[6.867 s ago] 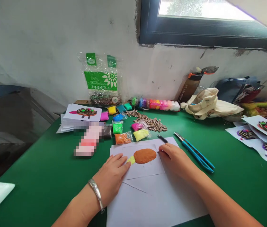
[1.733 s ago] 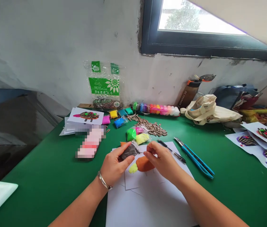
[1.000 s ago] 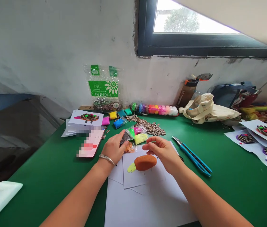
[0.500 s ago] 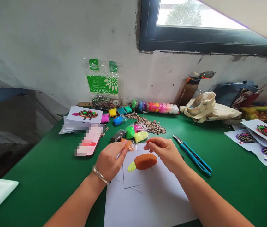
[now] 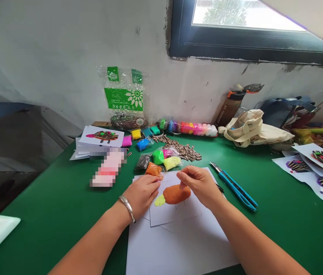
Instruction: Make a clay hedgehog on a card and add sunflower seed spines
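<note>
By a clear bag of orange clay [image 5: 153,170], the left hand [image 5: 141,196] rests open, the right hand [image 5: 200,187] narrowly pinched.

I've got an orange-brown clay oval [image 5: 176,194] lying flat on a white paper sheet [image 5: 168,215], with a yellow-green clay nub [image 5: 159,201] against its left end. My right hand [image 5: 200,186] hangs pinched over the oval, fingertips at its top edge. My left hand [image 5: 141,194] rests on the sheet's edge, just beside a bagged lump of orange clay [image 5: 153,169].
</note>
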Tool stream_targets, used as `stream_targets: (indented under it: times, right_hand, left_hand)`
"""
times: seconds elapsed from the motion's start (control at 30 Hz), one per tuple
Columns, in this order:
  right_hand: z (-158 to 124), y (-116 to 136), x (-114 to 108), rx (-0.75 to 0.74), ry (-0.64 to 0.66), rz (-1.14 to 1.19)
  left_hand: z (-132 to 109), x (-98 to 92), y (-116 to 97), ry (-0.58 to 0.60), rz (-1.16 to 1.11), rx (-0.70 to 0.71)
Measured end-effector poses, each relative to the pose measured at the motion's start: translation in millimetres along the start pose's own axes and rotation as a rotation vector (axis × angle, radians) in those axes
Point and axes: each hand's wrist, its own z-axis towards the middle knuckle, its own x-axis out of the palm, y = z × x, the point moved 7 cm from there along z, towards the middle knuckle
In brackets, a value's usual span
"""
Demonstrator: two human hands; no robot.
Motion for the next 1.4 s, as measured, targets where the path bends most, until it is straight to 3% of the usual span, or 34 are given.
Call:
stream_targets:
  times: [0.17,0.33,0.8,1.1,1.27,1.4]
  right_hand:
    - [0.9,-6.9,9.7,-0.007,0.054,0.027]
    - [-0.3,-8.3,8.3,-0.024,0.030,0.034]
    - [0.3,0.2,4.7,-0.042,0.060,-0.248]
    - [-2.4,-0.8,7.8,-0.045,0.084,-0.170]
    - [-4.7,0.8,9.9,-0.046,0.142,-0.246]
    - [-3.4,3.5,7.8,-0.077,0.118,-0.285]
  left_hand:
    - [0.9,2.5,1.9,0.021,0.003,0.017]
    - [1.5,4.9,3.9,0.044,-0.012,0.015]
    - [-0.4,4.8,4.9,0.052,-0.010,0.004]
    - [0.8,3.7,4.2,0.051,-0.016,0.005]
    - [0.5,4.1,4.9,0.049,-0.021,0.006]
    - [0.4,4.9,5.3,0.048,-0.014,0.009]
